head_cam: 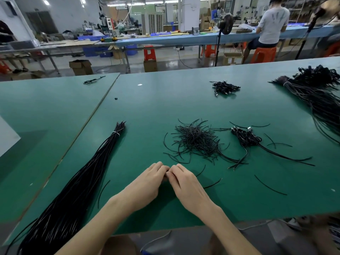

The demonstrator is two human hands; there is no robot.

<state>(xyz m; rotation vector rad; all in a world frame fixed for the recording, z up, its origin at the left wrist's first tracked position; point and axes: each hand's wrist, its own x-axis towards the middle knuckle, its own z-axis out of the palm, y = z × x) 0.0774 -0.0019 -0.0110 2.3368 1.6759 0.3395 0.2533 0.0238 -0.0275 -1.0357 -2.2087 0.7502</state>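
Note:
My left hand (147, 183) and my right hand (185, 184) rest on the green table (165, 107) near its front edge. Their curled fingertips meet in the middle, and whatever lies between them is hidden. A short black wire piece (212, 184) sticks out from under my right hand. Just beyond my hands lies a loose heap of short black wire pieces (196, 140). A long tied bundle of black cables (81, 181) runs along the left, from the front edge toward the table's middle.
A small coil of cables with plugs (246, 138) lies right of the heap, another coil (225, 87) farther back. A big cable bundle (316, 89) fills the far right. Stray wire pieces (269, 185) dot the near right. A person (270, 24) sits at a distant bench.

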